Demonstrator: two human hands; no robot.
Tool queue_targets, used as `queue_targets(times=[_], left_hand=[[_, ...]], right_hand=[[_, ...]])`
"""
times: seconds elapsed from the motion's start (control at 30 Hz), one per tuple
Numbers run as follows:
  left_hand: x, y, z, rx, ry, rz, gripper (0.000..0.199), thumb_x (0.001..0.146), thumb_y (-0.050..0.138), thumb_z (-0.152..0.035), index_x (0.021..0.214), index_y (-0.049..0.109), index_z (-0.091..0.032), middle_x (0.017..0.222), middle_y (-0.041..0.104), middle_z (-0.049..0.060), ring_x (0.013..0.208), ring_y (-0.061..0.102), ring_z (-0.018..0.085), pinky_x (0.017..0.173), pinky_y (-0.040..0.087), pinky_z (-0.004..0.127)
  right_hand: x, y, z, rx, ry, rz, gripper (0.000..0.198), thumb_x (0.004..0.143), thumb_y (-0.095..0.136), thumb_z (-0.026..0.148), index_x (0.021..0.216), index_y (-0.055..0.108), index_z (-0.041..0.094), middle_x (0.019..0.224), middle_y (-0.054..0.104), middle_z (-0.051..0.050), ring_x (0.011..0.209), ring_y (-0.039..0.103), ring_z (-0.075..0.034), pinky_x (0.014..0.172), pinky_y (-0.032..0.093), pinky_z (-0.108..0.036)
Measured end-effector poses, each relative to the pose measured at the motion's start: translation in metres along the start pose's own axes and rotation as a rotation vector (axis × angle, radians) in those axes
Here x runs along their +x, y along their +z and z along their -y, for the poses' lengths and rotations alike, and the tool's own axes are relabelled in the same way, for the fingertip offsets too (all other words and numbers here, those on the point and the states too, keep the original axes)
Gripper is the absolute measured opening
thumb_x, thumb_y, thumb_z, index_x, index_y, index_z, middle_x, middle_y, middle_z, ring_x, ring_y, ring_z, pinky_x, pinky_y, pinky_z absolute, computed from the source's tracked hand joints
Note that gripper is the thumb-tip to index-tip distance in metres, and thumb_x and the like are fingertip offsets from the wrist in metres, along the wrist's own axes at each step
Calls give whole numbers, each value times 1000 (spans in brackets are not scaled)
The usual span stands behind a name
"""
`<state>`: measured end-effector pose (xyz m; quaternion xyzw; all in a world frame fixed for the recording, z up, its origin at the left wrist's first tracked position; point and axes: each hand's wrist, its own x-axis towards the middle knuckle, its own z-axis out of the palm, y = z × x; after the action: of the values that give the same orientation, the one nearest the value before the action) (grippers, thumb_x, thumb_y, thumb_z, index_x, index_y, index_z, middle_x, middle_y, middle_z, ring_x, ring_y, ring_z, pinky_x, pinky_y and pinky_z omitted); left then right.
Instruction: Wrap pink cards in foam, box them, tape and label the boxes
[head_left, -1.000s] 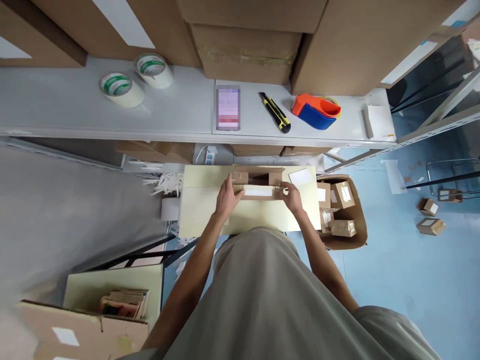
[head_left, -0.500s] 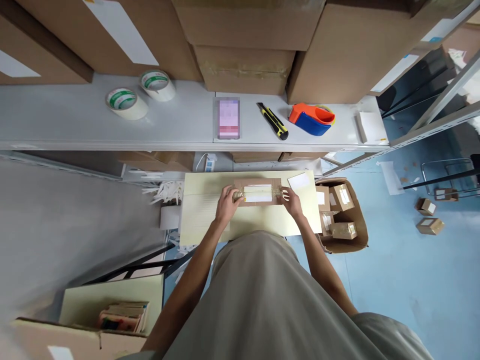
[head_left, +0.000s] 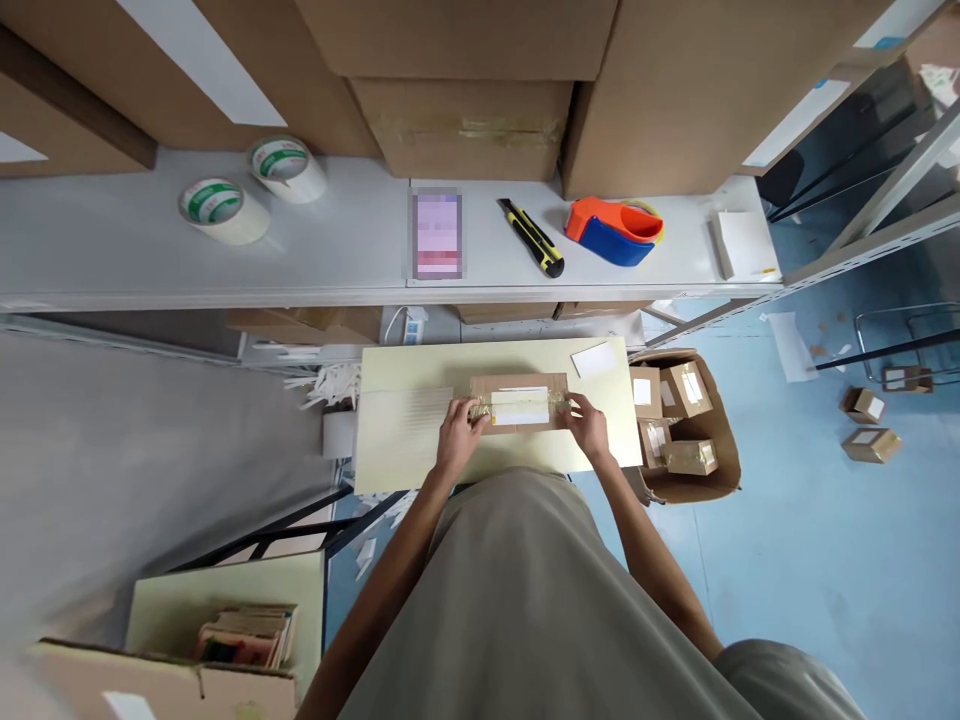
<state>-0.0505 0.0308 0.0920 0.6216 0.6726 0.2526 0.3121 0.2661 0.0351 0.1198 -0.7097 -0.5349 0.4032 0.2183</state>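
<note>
A small cardboard box (head_left: 517,383) with a white label (head_left: 520,406) and clear tape across it is over the pale yellow tabletop (head_left: 405,440) in front of me. My left hand (head_left: 457,432) grips its left end, fingers bent over the taped edge. At the right end, my right hand (head_left: 589,425) holds it with thumb and fingers closed on the taped corner. The box's underside is hidden. A white slip of paper (head_left: 594,359) lies near the tabletop's far right corner.
A grey shelf (head_left: 337,250) beyond the table carries tape rolls (head_left: 225,210), a box cutter (head_left: 532,237), an orange-blue tape dispenser (head_left: 615,230) and big cartons (head_left: 465,120). An open carton (head_left: 720,440) of small boxes stands at right. More small boxes (head_left: 870,444) lie on the floor.
The box and both hands have come slightly nearer to my body. Both hands still hold the box's ends. The head view has shifted a little.
</note>
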Motion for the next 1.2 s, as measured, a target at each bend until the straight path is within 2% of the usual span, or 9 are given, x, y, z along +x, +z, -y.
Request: queue_targets(times=[0.23,0.37,0.47,0.57,0.67,0.8,0.9,1.03,1.2], left_hand=[[20,-1,-41,154,147,-111,35,92,85,-26,123,71,-20,164,53,24,161,49,47,131,47,65],[70,-12,-119,93,421,-178,32,105,73,-34,134,68,-20,165,55,22,165,45,41,134,45,63],[114,-23,-188,55,586,-249,34,107,69,-32,138,66,-20,164,57,20,163,47,37,134,46,60],[147,-33,-244,34,674,-271,33,106,70,-29,138,66,-21,164,57,18,161,49,35,133,46,59],[159,-35,-273,14,704,-251,32,105,71,-26,137,67,-21,161,59,19,158,52,35,132,47,59],[147,-27,-269,-52,675,-228,28,106,69,-27,134,68,-21,152,66,17,147,62,32,129,50,55],[121,-20,-248,-182,579,-209,24,109,65,-28,132,68,-22,141,73,14,136,70,28,123,56,50],[70,-14,-217,-391,374,-146,21,111,63,-33,129,68,-23,128,80,11,119,78,24,108,65,41],[6,-17,-192,-589,195,-72,22,108,68,-40,122,69,-23,117,81,10,107,81,22,100,67,37]], right_hand=[[13,-25,27,-197,-165,-18,29,108,62,39,128,75,22,141,80,-16,114,84,-36,94,69,-49],[54,-77,94,-247,-486,-294,43,114,55,48,142,67,19,140,76,-19,130,74,-37,111,62,-54],[100,-124,151,-369,-647,-476,50,114,52,43,157,53,17,160,61,-24,154,55,-39,125,49,-61],[149,-153,188,-541,-637,-471,52,112,50,33,158,48,9,156,59,-29,151,53,-41,125,45,-63],[184,-158,200,-681,-552,-379,48,107,54,24,149,52,1,135,69,-30,134,62,-42,119,46,-62],[195,-151,195,-761,-472,-370,36,106,48,14,139,57,3,124,73,-26,124,67,-38,117,47,-58],[170,-145,182,-711,-475,-414,30,107,48,16,134,59,10,123,74,-23,121,68,-36,116,49,-56],[91,-119,152,-365,-494,-436,32,111,51,35,138,53,16,130,71,-23,124,68,-38,110,54,-57],[-15,-57,121,213,-361,-107,37,108,62,59,123,53,26,111,72,-10,99,70,-28,92,62,-44]])
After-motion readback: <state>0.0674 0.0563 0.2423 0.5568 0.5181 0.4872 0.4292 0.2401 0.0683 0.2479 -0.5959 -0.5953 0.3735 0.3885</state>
